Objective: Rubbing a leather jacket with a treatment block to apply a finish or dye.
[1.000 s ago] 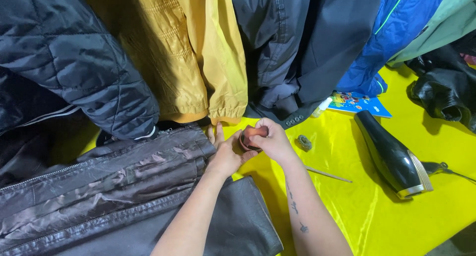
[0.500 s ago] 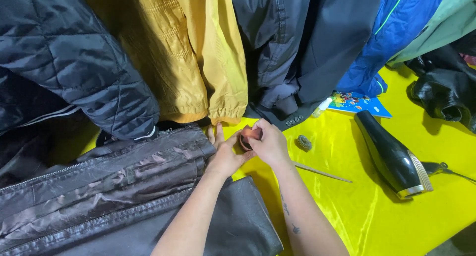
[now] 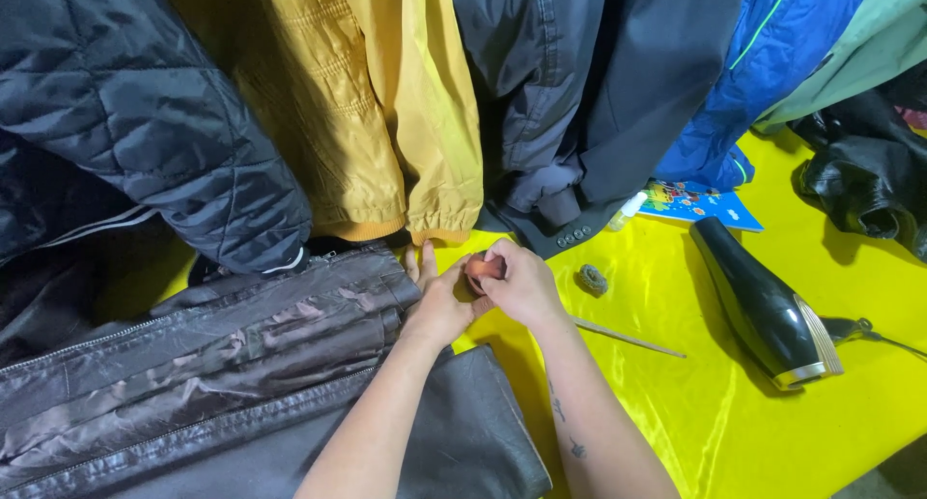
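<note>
While our left hand [image 3: 439, 301] is pressing flat on the dark jacket [image 3: 222, 364] to steady its edge, we are pinching a small reddish-brown piece [image 3: 483, 267] in our closed right hand [image 3: 521, 286]; both are meeting over the yellow cloth [image 3: 676, 412].

Mustard jacket [image 3: 386, 103], blue jacket [image 3: 763, 64], glossy yellow tablecloth [image 3: 676, 402], black hairdryer [image 3: 758, 301]

A yellow-covered desk [image 3: 695, 431] carries a dark jacket [image 3: 193, 364] at lower left, a black dryer [image 3: 758, 301] at right, a thin stick [image 3: 628, 338], a booklet [image 3: 700, 204].
</note>
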